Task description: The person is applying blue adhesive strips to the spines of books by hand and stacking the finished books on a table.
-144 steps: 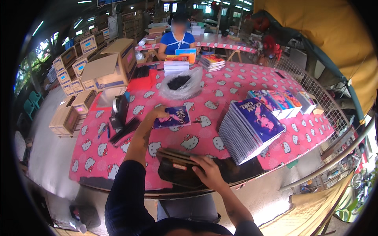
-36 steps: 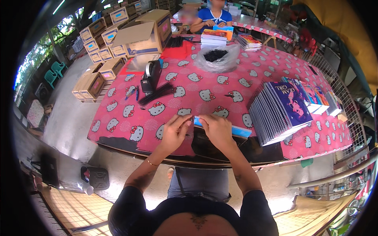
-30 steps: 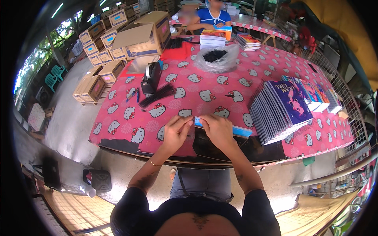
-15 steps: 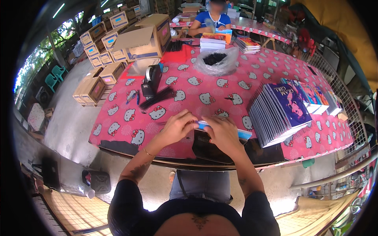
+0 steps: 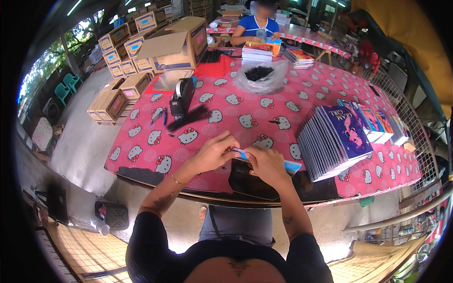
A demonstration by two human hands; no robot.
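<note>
Near the front edge of the table, my left hand (image 5: 218, 152) and my right hand (image 5: 267, 163) come close together, thumbs and fingers closed on a thin blue notebook (image 5: 292, 166). It is seen edge-on, and its upper edge runs between the two hands. My fingers hide much of it, so I cannot make out any fine detail at the edge. Beneath it lies a dark flat board (image 5: 245, 181). Right of my right hand stands a leaning row of spiral notebooks (image 5: 332, 141) with purple covers. Loose black binding coils (image 5: 188, 119) lie beyond my left hand.
A black tape dispenser (image 5: 181, 99), small blue-handled tools (image 5: 160, 117), a plastic bag of black coils (image 5: 259, 78) and an open carton (image 5: 181, 52) stand farther off. More notebooks (image 5: 375, 122) are at right. Across the table a person in blue (image 5: 259, 26) handles books by a stack (image 5: 257, 53).
My view has shifted slightly. Both hands keep their grip on the notebook, with small finger movements at its edge. The person across has shifted their hands a little.
</note>
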